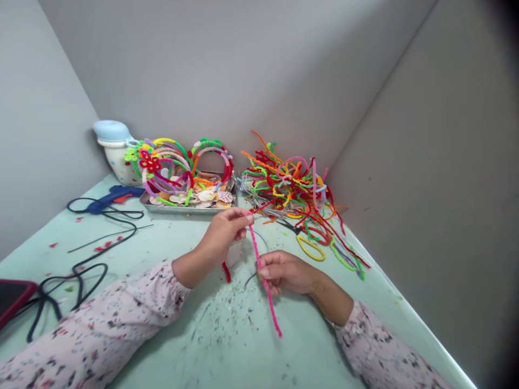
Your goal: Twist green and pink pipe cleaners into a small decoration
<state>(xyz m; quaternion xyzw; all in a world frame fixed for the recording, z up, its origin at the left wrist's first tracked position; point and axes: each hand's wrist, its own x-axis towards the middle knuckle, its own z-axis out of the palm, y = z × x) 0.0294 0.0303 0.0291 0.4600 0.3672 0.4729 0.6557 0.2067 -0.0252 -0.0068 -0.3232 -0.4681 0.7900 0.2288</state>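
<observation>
A bright pink pipe cleaner [272, 310] runs slanting down between my hands at the middle of the table. My left hand [229, 232] pinches its upper end. Lower down, my right hand [286, 272] grips it between thumb and fingers, with the free end hanging below. A darker red pipe cleaner [226, 272] shows below my left hand, and another red length extends up and right from its fingertips. A thin grey loop [264, 241] lies partly hidden behind the hands; how it joins the other pieces is unclear.
Behind my hands are a metal tray [186, 209] with shells and colourful hoops, and a pile of pipe cleaners [284, 181]. Scissors [310, 248] lie at right. At left are a blue glue gun [109, 199], black cord [77, 270], cup [121, 156] and red-edged device [14, 297].
</observation>
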